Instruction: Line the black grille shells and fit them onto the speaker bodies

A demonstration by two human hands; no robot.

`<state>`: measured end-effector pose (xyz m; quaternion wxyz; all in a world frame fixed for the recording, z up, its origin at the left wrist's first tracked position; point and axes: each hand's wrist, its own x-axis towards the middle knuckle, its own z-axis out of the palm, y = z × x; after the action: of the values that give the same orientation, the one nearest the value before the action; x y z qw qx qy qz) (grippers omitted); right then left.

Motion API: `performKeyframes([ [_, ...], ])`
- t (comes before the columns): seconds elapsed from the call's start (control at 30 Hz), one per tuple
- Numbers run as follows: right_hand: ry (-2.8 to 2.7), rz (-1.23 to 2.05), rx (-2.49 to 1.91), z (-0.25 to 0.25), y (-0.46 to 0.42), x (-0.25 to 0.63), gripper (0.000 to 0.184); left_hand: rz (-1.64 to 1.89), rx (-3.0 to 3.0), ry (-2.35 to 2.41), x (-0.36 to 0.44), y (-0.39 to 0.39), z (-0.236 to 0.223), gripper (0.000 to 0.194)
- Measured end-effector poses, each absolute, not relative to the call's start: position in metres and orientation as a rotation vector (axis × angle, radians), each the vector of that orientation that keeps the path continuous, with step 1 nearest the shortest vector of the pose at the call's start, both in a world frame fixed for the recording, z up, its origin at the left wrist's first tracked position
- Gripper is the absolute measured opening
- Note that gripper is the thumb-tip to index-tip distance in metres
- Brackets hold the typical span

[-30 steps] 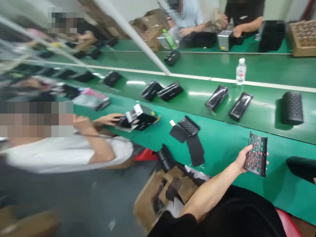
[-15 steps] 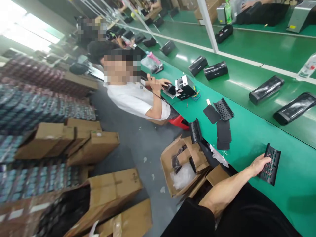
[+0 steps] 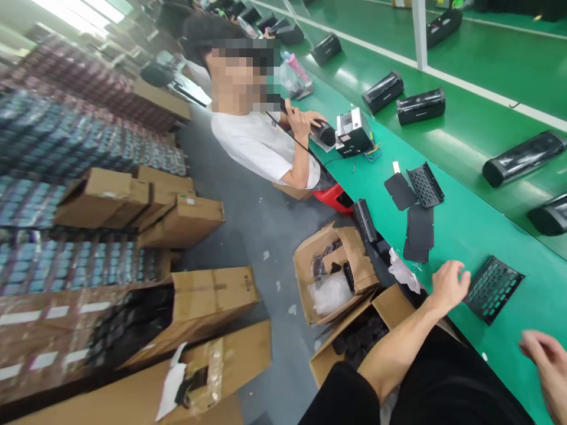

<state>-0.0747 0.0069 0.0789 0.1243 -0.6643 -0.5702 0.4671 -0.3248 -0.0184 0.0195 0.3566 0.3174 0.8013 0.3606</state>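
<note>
A black perforated panel (image 3: 495, 289) with rows of slots lies on the green table in front of me. My left hand (image 3: 449, 284) is just left of it, over the table's near edge, fingers loosely bent and apart, holding nothing. On the other side of the panel, at the right border, my right hand (image 3: 548, 363) is partly cut off by the frame. Its visible fingers are loosely curled and apart, with nothing seen in them. Farther along the table are flat black sheets (image 3: 420, 227) and a second perforated panel (image 3: 425, 184). Another black panel (image 3: 365, 219) sits at the near edge.
Open cartons (image 3: 305, 277) stand on the floor to my left, one holding dark pieces (image 3: 361, 339). A co-worker in a white shirt (image 3: 252, 141) sits along the table near a small boxy device (image 3: 354, 131). Black cylindrical speakers (image 3: 522, 158) stand on the green surface beyond.
My left hand has let go of the perforated panel and drawn back left; the panel now lies on the table. My right hand has come into view. The camera has turned somewhat.
</note>
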Motion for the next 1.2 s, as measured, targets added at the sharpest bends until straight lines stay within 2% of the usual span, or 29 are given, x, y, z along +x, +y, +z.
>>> performKeyframes([
  [0.07,-1.885,1.518,-1.710,0.080,0.029,-0.146,0.046,1.006,0.698,2.205,-0.353,-0.036,0.013,0.019],
  [0.13,-2.185,1.540,-1.387,0.074,0.050,-0.216,0.046,1.044,0.613,2.293,-0.380,-0.053,0.007,0.020],
  [0.23,-2.612,1.322,-1.126,0.049,0.072,-0.301,0.038,1.108,0.543,2.373,-0.406,-0.073,-0.001,0.016],
  [0.37,-2.774,1.129,-1.121,0.010,0.087,-0.357,0.024,1.189,0.525,2.426,-0.407,-0.089,-0.005,0.015],
  [0.6,-2.943,0.870,-1.152,-0.014,0.103,-0.369,0.023,1.298,0.520,2.455,-0.378,-0.097,-0.012,0.020],
  [0.9,-3.049,0.895,-1.004,-0.019,0.121,-0.370,0.031,1.380,0.606,2.624,-0.397,-0.069,-0.034,0.017],
  [1.07,-2.982,1.024,-1.029,-0.019,0.122,-0.374,0.033,1.121,0.634,2.879,-0.424,-0.032,-0.043,0.035],
  [1.2,-2.797,1.116,-1.151,-0.016,0.129,-0.372,0.029,0.954,0.636,2.887,-0.432,-0.023,-0.048,0.020],
])
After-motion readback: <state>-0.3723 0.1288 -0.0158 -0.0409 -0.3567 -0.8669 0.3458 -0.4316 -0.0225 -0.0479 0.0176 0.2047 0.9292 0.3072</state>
